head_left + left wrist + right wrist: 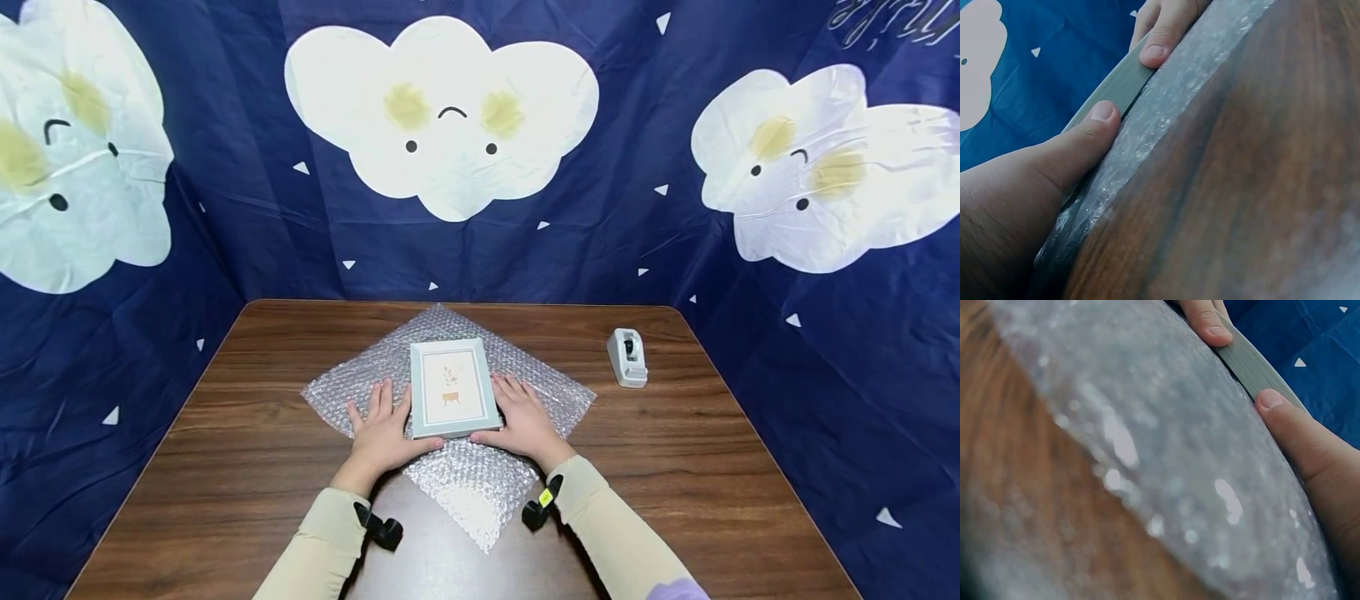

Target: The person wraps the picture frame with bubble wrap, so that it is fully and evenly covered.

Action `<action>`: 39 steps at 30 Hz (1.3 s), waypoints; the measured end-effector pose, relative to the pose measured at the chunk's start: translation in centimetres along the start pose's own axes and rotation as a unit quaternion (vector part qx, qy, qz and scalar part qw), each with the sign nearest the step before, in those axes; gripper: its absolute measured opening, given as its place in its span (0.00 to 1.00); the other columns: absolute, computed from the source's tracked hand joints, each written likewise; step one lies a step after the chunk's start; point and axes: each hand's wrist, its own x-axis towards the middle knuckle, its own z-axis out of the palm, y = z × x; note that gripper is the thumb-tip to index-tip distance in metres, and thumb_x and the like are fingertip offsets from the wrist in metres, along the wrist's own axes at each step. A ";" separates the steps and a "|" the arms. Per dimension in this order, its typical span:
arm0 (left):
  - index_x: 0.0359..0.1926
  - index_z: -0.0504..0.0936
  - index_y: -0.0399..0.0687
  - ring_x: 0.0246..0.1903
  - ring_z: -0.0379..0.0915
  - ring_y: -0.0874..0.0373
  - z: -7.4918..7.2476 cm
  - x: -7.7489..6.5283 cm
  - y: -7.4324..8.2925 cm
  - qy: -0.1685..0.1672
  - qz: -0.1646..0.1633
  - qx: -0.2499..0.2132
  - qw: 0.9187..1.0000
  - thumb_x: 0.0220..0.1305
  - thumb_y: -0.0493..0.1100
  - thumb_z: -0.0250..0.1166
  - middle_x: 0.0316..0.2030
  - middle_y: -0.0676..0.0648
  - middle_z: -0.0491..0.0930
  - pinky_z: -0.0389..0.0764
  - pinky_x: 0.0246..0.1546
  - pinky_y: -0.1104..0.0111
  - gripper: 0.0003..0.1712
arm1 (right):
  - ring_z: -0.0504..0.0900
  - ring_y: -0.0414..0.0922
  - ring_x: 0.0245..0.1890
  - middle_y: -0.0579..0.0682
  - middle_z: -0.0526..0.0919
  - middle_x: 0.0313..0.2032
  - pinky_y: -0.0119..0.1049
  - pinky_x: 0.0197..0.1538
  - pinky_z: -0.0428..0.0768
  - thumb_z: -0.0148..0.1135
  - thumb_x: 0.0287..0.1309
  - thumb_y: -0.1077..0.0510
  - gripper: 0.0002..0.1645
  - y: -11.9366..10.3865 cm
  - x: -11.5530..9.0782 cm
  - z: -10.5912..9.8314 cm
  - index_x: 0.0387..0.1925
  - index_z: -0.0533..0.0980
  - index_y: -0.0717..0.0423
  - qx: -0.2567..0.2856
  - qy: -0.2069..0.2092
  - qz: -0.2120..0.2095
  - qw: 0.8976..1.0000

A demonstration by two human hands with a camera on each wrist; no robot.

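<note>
A picture frame [453, 387] with a pale green-grey border and a small plant print lies face up on a sheet of bubble wrap [480, 492]. The wrap is turned so its corners point toward and away from me. My left hand [384, 437] lies at the frame's left side, fingers spread on the wrap, thumb against the near edge. On the opposite side, my right hand [522, 421] has its fingers along the right edge and its thumb at the near edge. Both wrist views show the thumbs touching the frame's side [1124, 87], just above the wrap.
A white tape dispenser [628, 358] stands on the wooden table [720, 475], right of the wrap. Dark blue cloth [465, 258] printed with clouds and triangles hangs behind the table and along both sides. Each wrist carries a small black camera [386, 533].
</note>
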 end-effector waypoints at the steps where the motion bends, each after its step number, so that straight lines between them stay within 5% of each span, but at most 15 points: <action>1: 0.81 0.49 0.47 0.78 0.26 0.36 0.0 0.0 -0.1 -0.001 0.001 -0.002 1.000 0.42 0.88 0.59 0.79 0.33 0.35 0.22 0.67 0.31 0.76 | 0.45 0.48 0.79 0.48 0.52 0.79 0.50 0.78 0.46 0.55 0.48 0.14 0.71 0.0 0.0 0.0 0.80 0.49 0.52 -0.002 -0.002 0.000 1.000; 14: 0.80 0.50 0.47 0.78 0.29 0.36 0.2 -0.2 -0.5 0.003 0.006 -0.010 1.000 0.42 0.88 0.60 0.79 0.34 0.38 0.27 0.69 0.32 0.75 | 0.46 0.50 0.79 0.47 0.53 0.79 0.52 0.78 0.46 0.55 0.49 0.14 0.69 0.1 -0.5 0.1 0.80 0.51 0.50 0.018 0.005 -0.008 1.000; 23: 0.80 0.50 0.46 0.78 0.29 0.37 0.6 -0.1 -0.2 0.003 0.012 -0.001 1.000 0.42 0.88 0.60 0.79 0.34 0.38 0.27 0.69 0.33 0.76 | 0.56 0.53 0.77 0.53 0.62 0.75 0.51 0.77 0.49 0.64 0.52 0.22 0.63 1.9 -3.5 -0.8 0.77 0.59 0.54 0.063 0.038 -0.091 0.993; 39: 0.81 0.48 0.47 0.78 0.28 0.37 0.2 0.1 -0.8 0.003 0.009 0.006 1.000 0.42 0.89 0.58 0.80 0.35 0.37 0.24 0.69 0.34 0.77 | 0.58 0.57 0.76 0.53 0.63 0.75 0.62 0.74 0.53 0.64 0.42 0.16 0.70 4.8 -8.5 -1.5 0.76 0.61 0.56 0.047 0.038 -0.227 0.972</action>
